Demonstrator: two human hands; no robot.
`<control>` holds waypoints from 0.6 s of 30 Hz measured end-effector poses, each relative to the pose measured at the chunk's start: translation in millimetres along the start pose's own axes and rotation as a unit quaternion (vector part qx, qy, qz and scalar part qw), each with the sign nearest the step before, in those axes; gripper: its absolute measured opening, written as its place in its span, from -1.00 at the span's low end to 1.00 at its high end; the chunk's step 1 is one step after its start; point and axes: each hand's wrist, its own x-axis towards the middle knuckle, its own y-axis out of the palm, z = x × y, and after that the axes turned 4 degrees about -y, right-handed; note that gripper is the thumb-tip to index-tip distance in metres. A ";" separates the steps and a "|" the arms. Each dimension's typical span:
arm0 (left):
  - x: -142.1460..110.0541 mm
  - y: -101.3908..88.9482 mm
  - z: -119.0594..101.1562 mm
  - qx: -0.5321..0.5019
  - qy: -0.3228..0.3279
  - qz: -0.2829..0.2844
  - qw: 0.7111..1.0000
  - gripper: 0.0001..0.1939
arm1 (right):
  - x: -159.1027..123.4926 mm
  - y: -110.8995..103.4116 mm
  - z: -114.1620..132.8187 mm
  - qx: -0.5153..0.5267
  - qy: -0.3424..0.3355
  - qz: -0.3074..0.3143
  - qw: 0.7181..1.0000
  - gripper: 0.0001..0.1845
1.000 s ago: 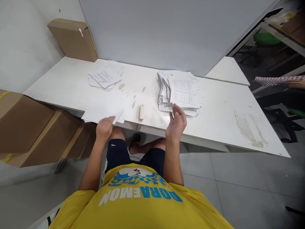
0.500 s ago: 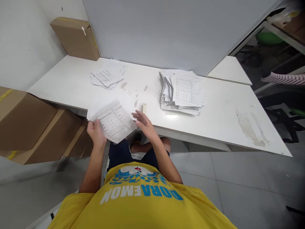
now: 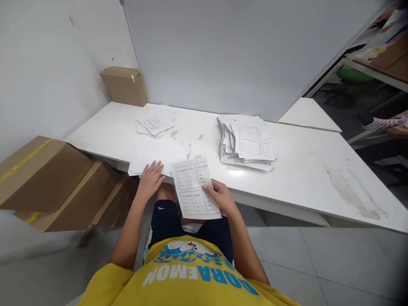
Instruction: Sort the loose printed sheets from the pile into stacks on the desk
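Observation:
A printed sheet of paper (image 3: 193, 191) with boxed tables is gripped at its right edge by my right hand (image 3: 221, 195), thumb on top. It hangs over the table's front edge, above my lap. My left hand (image 3: 151, 179) lies with fingers outstretched on blank white paper (image 3: 143, 163) at the table edge, holding nothing. Beyond the right hand rises a thick, uneven stack of printed sheets (image 3: 251, 140). A smaller loose pile of papers (image 3: 154, 124) lies at the back left.
The white table (image 3: 302, 170) has worn brown patches and backs onto a grey panel (image 3: 210, 55). A cardboard box (image 3: 124, 87) stands in its far left corner. More cardboard boxes (image 3: 47, 174) are at the left. A co-worker's striped sleeve (image 3: 385, 123) shows at far right.
The printed sheet has passed from my left hand to my right and moved rightward. My left hand has let go and come down flat on the white paper. The view has shifted.

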 end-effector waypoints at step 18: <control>-9.1 -26.6 -72.4 -0.415 -0.199 -0.345 0.818 -0.68 | -16.4 -18.0 -26.5 0.153 -0.029 -0.189 0.970 -0.63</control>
